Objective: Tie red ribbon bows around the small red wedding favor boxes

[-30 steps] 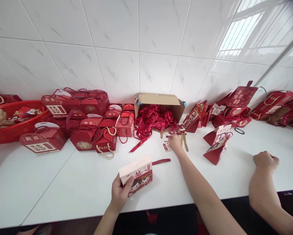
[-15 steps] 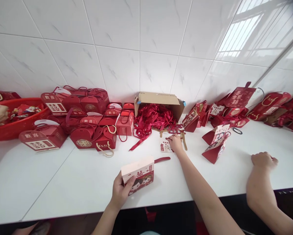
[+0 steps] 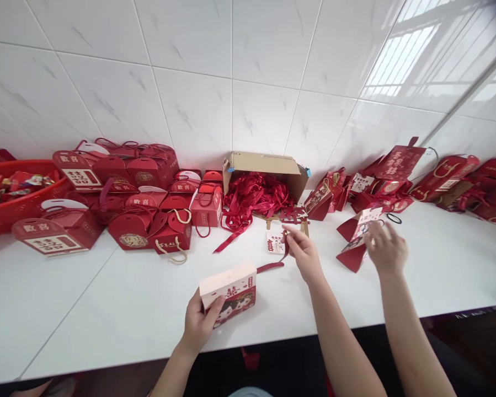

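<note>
My left hand (image 3: 198,324) grips a red and cream printed box (image 3: 230,293) near the front edge of the white table (image 3: 140,314). A dark red strip (image 3: 270,267) sticks out beyond the box's right side. Further back, my right hand (image 3: 303,255) pinches a thin dark red strip (image 3: 287,249) between thumb and fingers. Just left of those fingers lies a small white and red card (image 3: 275,242). Behind it is an open cardboard box (image 3: 268,163) on its side, with red ribbons (image 3: 258,194) spilling out.
Red gift boxes (image 3: 136,230) cluster at the left beside a red basin (image 3: 32,201) of wrapped sweets. Another person's hand (image 3: 386,248) reaches beside a folded red box (image 3: 357,240). More red boxes (image 3: 448,176) and a black ring (image 3: 394,218) are at the right.
My right hand has lifted from the card with the dark red strip. The other person's hand at the right has moved left to the folded box. The hand over the basin has left view.
</note>
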A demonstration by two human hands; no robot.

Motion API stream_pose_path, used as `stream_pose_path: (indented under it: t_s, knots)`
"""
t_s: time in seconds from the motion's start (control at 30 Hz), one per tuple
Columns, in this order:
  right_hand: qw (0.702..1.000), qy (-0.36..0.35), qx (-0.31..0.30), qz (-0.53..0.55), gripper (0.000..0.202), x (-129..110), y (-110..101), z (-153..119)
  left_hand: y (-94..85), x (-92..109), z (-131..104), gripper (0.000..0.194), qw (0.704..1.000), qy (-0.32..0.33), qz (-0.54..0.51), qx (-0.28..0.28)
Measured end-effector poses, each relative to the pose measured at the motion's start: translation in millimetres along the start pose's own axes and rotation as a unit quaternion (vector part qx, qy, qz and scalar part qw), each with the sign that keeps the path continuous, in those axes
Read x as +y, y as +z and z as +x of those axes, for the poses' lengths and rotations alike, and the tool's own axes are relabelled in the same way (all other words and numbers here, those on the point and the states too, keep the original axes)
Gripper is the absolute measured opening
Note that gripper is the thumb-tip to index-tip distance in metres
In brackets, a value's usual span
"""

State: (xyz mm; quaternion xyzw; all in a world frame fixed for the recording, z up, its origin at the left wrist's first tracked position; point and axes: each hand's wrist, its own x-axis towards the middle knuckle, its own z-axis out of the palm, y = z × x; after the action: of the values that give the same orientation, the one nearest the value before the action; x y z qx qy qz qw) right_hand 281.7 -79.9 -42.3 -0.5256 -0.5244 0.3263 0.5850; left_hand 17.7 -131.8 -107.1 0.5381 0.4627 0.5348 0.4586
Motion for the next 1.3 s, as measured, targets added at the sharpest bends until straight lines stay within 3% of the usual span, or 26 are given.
stream_pose_path:
  t_s: [0.17, 0.37, 0.53, 0.73, 0.9, 1.1, 1.3]
  knots:
    - [0.984, 0.099, -0.031, 0.147, 0.034, -14, 6, -33, 2.0, 10, 0, 0.035, 1.0, 0.004, 0.009, 0.001]
    - [0.978, 0.115, -0.009, 0.172, 0.034, -18, 13, -53, 14.8, 44, -7, 0.043, 0.996, 0.043, 0.008, 0.074]
    - [0.978, 0.097, -0.016, 0.184, 0.025, -20, 14, -64, 13.0, 47, -5, 0.053, 0.993, 0.076, 0.015, 0.091]
    - [0.981, 0.054, -0.076, 0.169, 0.012, -31, 12, -74, 3.3, 45, 5, 0.019, 0.989, 0.105, 0.096, 0.041]
    - [0.986, 0.016, -0.143, 0.088, 0.01, -38, 20, -85, 4.6, 47, 4, 0.012, 0.983, 0.145, 0.11, 0.033]
    - [0.987, -0.093, -0.129, -0.041, 0.011, -36, 39, -88, 10.0, 41, 0, 0.015, 0.989, 0.123, 0.08, -0.015]
    - [0.983, -0.118, -0.122, -0.064, 0.007, -28, 62, -85, 9.5, 40, -1, 0.016, 0.992, 0.097, 0.075, -0.016]
